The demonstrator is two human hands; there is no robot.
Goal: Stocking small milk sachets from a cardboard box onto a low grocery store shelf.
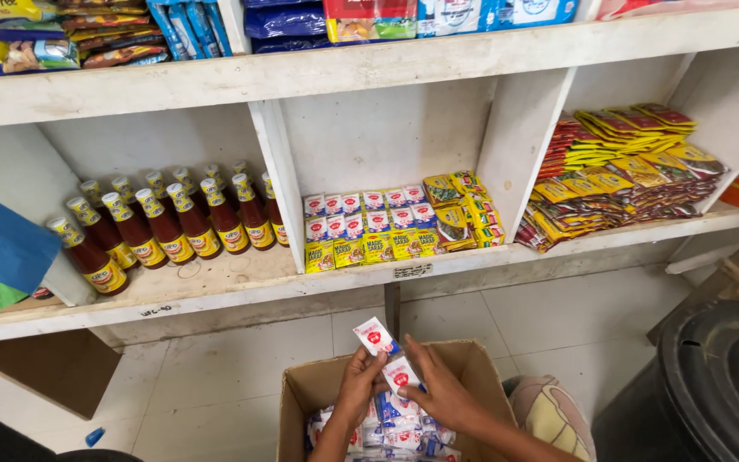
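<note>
Down by the floor, an open cardboard box (301, 395) sits in front of the person, full of small white packets with red and blue marks (395, 428). Both hands are over the box. The left hand (361, 382) pinches one small white packet (375, 335) and holds it up above the box rim. The right hand (442, 392) holds a second packet (401, 375) between thumb and fingers, just beside the first one. The two hands almost touch.

To the right of the box is a big black bin (716, 385). A small blue cap (94, 436) lies on the pale floor tiles to the left.

Past the box stands a white wooden shelf (215, 287). In its middle part are neat rows of little white and yellow packets (369, 227). To the left are brown sauce bottles (164, 224) with yellow labels. To the right are piles of red and yellow sachets (626, 167). On the top shelf lie blue and yellow snack bags (284, 19).
</note>
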